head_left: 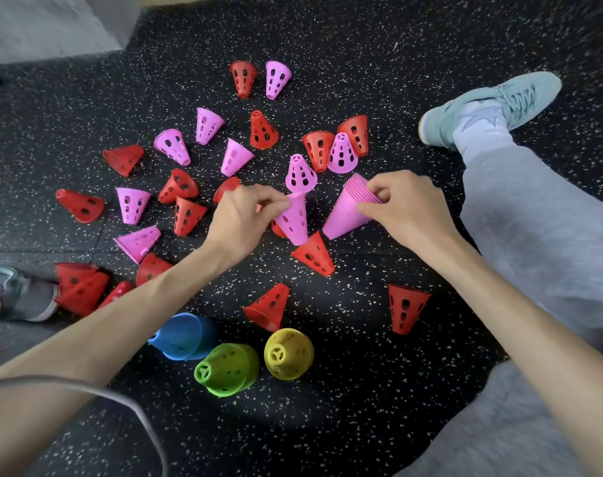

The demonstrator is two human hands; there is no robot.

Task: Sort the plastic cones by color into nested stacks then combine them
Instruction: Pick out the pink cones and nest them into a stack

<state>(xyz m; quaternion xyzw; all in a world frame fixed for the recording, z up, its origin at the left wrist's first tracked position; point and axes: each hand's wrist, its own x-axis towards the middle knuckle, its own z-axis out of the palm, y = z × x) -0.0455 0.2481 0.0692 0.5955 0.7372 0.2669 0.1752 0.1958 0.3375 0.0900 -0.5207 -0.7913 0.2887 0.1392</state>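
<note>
Pinched at its rim between thumb and fingers of the left hand, a single pink cone is held near the middle of the frame, its narrow end pointing down toward the floor. Just to its right, a nested pink stack is gripped at its wide rims by the curled fingers of the right hand; cone and stack are near each other but apart. Loose red and pink cones are scattered over the black speckled floor across the centre and left, several touching or overlapping, one upright pink cone just above the held one. Blue, green and yellow stacks are set close together at lower centre. Bare floor is seen below these stacks and along the top edge. A grey-trousered leg with a pale shoe bounds the right side; another shoe lies at the left edge, beside red cones.
</note>
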